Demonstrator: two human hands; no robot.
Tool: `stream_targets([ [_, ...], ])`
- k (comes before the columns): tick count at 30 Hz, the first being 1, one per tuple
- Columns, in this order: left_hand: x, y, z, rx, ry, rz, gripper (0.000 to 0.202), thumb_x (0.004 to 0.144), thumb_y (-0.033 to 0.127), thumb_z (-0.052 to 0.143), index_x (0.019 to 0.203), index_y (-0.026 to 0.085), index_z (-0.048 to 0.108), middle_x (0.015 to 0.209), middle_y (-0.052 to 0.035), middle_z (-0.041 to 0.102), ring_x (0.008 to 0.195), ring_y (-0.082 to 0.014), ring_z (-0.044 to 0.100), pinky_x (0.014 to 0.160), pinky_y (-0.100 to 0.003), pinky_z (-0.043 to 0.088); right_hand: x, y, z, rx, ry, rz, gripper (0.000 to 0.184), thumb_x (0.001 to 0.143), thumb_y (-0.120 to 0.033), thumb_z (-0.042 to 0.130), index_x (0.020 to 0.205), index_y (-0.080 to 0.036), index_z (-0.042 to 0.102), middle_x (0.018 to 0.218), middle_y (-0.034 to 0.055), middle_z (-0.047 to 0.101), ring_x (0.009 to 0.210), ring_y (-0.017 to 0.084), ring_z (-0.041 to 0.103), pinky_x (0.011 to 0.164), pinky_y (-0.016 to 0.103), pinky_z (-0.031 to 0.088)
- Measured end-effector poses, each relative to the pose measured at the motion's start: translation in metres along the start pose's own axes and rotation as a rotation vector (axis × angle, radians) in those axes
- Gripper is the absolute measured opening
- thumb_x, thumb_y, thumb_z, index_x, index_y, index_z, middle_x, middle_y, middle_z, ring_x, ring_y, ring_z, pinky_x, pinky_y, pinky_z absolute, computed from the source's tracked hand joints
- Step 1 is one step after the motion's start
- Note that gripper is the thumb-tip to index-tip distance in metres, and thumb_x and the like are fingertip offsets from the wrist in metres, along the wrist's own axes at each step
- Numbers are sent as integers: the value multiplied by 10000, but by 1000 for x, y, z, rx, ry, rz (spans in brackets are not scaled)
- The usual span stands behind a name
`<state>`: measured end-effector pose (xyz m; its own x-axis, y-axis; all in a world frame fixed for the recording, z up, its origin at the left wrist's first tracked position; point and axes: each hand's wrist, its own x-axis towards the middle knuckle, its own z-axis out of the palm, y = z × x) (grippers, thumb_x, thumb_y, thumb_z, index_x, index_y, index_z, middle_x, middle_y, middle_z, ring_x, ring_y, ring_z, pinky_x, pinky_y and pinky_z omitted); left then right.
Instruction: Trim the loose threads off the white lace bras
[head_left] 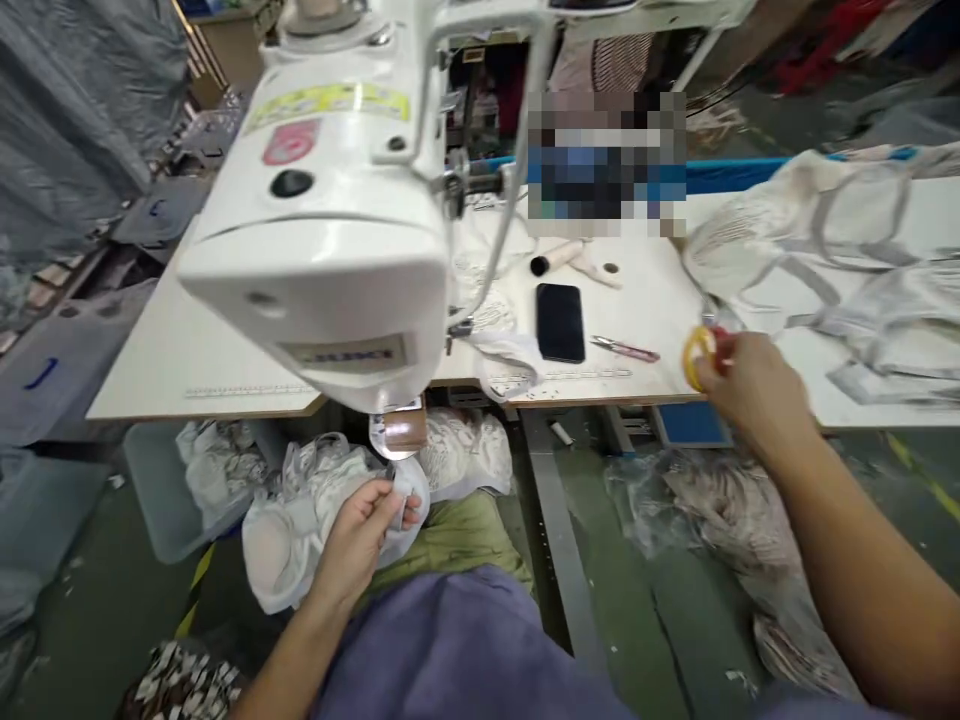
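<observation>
My left hand [367,525] is closed on the edge of a white bra [274,555], which hangs over my lap below the sewing machine [322,240]. Part of the bra's edge is pinched between thumb and fingers. Over the right side of the table, my right hand [757,385] has its fingers closed at a pair of scissors [699,358] with yellow and red handles. The blades point away from me, partly hidden against the white cloth. A black phone [560,322] and a seam ripper-like pen-shaped tool [626,349] lie left of that hand.
White bras [862,250] are heaped on the table's right. A plastic bin [161,500] with white pieces stands below left. Bagged beige pieces [735,510] sit on the floor at right. A spool [555,258] lies behind the phone. A blurred-out patch covers the area beyond the table.
</observation>
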<state>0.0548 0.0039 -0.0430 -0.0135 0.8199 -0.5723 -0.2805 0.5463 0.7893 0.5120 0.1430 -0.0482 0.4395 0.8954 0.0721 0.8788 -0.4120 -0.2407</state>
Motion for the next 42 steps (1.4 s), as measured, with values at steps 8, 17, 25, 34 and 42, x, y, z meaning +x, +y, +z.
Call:
stream_targets([
  [8, -2, -2, 0, 12, -26, -5, 452, 667, 530, 901, 821, 145, 721, 860, -80, 776, 734, -151, 676, 756, -271, 530, -208, -56, 2, 648, -478, -601, 603, 793, -325, 745, 1355, -385, 536, 1110, 102, 625, 873, 256, 642, 703, 397, 576],
  [17, -5, -11, -5, 140, -69, 115, 344, 814, 502, 791, 931, 181, 754, 870, -55, 763, 802, -194, 691, 782, -282, 528, -244, -132, 29, 706, -468, -817, 794, 715, -223, 777, 1457, -314, 508, 1077, 91, 598, 929, 254, 618, 750, 366, 555],
  [25, -5, -16, -8, 141, -92, 119, 263, 848, 436, 778, 963, 200, 759, 882, -33, 759, 827, -183, 697, 822, -274, 520, -241, -134, 30, 705, -532, -784, 761, 729, -236, 781, 1443, -291, 525, 1127, 93, 589, 974, 249, 618, 796, 369, 545],
  [34, -2, -15, -8, 154, -89, 136, 220, 854, 405, 781, 958, 211, 764, 859, -10, 759, 798, -152, 678, 804, -241, 520, -238, -133, 29, 731, -603, -742, 770, 726, -264, 800, 1446, -300, 531, 1139, 81, 586, 986, 237, 612, 824, 367, 521],
  [42, -5, -16, -8, 400, -93, 236, 258, 915, 431, 699, 997, 190, 744, 892, -43, 774, 857, -181, 706, 814, -254, 541, -233, -145, 30, 789, -659, -599, 684, 683, -308, 879, 1325, -281, 644, 1042, 50, 620, 932, 223, 622, 805, 357, 504],
])
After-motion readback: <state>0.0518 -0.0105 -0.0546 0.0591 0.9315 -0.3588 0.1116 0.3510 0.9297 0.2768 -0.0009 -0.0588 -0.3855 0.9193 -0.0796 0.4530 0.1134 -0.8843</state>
